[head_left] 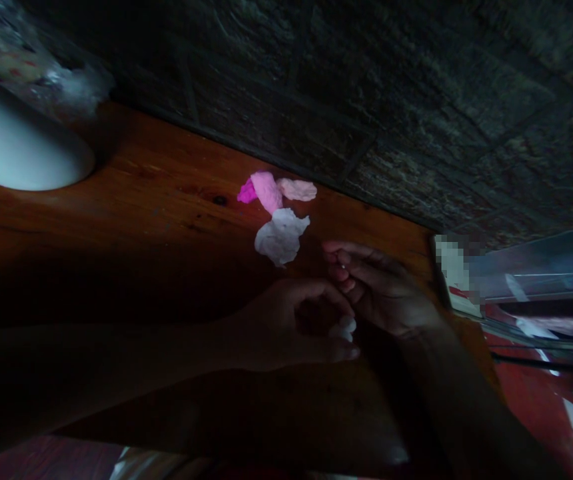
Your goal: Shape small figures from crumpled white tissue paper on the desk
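My left hand [291, 327] reaches in from the left. Its thumb and forefinger curl into a ring around a small white lump [346, 327], soft-looking like clay or tissue. My right hand [381, 290] comes from the lower right, fingertips pinched on a tiny white bit [343, 267]. Beyond them a crumpled white piece [281, 237] lies flat on the wooden table [166, 200]. Touching it is a light pink piece [267, 191], between a magenta piece [247, 192] and a peach piece [297, 189]. Whether these are clay or paper I cannot tell.
A dark stone-patterned wall [316, 87] borders the table's far edge. At the left stand a smooth white rounded object [21, 137] and clear crinkled plastic packaging [61, 80]. A transparent box [541, 273] sits at the right, beyond the table end. Light is dim.
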A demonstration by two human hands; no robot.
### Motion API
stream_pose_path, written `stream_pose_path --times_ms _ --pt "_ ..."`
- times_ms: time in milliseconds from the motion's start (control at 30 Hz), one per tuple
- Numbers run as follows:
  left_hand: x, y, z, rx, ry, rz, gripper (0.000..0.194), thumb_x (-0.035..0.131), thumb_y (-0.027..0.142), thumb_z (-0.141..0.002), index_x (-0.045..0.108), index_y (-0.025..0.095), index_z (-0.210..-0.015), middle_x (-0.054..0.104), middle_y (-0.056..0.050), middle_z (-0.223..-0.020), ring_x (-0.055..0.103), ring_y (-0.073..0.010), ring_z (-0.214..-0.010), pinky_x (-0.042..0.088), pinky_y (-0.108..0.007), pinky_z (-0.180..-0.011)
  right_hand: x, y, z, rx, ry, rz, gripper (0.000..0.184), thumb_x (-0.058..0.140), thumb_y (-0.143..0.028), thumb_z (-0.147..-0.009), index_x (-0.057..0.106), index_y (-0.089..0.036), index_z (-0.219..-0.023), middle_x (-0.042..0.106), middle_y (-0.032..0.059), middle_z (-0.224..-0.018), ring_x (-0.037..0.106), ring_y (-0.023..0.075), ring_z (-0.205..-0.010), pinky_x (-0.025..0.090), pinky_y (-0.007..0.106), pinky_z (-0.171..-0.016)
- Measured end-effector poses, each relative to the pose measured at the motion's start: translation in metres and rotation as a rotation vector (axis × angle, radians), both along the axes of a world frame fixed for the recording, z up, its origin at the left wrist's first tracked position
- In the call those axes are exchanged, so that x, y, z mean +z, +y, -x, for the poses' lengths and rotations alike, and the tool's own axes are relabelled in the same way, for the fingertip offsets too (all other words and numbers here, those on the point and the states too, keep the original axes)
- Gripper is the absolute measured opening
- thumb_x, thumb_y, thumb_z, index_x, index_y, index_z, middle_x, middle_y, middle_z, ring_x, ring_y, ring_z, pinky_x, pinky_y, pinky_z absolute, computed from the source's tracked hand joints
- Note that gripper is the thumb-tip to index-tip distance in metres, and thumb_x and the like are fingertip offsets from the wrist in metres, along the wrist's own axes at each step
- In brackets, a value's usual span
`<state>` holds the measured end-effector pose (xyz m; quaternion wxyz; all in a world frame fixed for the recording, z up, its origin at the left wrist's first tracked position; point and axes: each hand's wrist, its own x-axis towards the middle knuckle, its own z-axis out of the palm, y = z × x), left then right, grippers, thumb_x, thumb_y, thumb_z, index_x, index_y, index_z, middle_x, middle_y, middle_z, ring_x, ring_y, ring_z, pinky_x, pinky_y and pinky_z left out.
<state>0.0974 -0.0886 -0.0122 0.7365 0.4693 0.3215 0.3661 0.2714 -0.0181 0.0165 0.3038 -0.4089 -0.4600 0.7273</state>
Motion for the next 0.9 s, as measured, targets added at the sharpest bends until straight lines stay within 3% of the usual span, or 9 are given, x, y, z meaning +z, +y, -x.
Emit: stream_pose_path --times_ms 133,367,567,733,900 --pt "-0.0005 -0.0002 -0.0006 -0.013 -0.031 0.019 0.034 0.089 0.028 -0.074 0.066 0.017 -0.097 0.069 0.001 -0.086 0.064 -0.0124 -0.078 0.050 -0.024 -0.070 -0.0019 0.0002 -0.0012 -0.022 0.036 0.054 0.023 0.094 -0.034 -0.070 0.085 -0.029 -0.090 0.082 -0.0008 -0.094 0.076 0.0104 -0.083 0.063 0.018 -0.079" --pt "0.0025 -0.0007 0.0008 -0.009 0.008 0.011 0.032 0.088 0.025 -0.075 0.067 0.018 -0.098 0.069 0.001 -0.086 0.064 -0.0125 -0.079 0.049 -0.024 -0.071 -0.0066 0.0020 -0.0083 -0.012 -0.007 -0.077 0.017 0.087 -0.031 -0.080 0.083 -0.031 -0.097 0.083 -0.0007 -0.109 0.078 0.0190 -0.111 0.061 0.034 -0.105" --pt "0.0015 -0.0009 -0.0001 -0.014 -0.028 0.051 0.032 0.088 0.024 -0.075 0.066 0.018 -0.098 0.068 0.002 -0.086 0.064 -0.0116 -0.078 0.050 -0.024 -0.070 -0.0040 0.0013 -0.0097 -0.005 0.033 -0.012 0.019 0.088 -0.028 -0.076 0.083 -0.031 -0.094 0.084 -0.0017 -0.109 0.077 0.0210 -0.115 0.061 0.034 -0.106" --pt "0.0019 -0.0016 -0.0002 -0.012 -0.044 0.055 0.031 0.088 0.023 -0.076 0.066 0.018 -0.098 0.068 0.002 -0.086 0.064 -0.0110 -0.079 0.051 -0.023 -0.073 -0.0016 0.0000 -0.0089 -0.010 0.105 0.061 0.019 0.088 -0.022 -0.072 0.084 -0.032 -0.088 0.084 -0.0051 -0.100 0.078 0.0173 -0.112 0.061 0.026 -0.104" --pt "0.0008 -0.0008 0.0011 -0.035 -0.040 0.029 0.031 0.088 0.025 -0.077 0.066 0.017 -0.098 0.069 0.001 -0.089 0.065 -0.0109 -0.082 0.051 -0.023 -0.073 0.0004 -0.0024 -0.0077 -0.023 0.080 0.082 0.020 0.090 -0.022 -0.070 0.083 -0.032 -0.084 0.085 -0.0038 -0.097 0.078 0.0208 -0.111 0.062 0.035 -0.105"
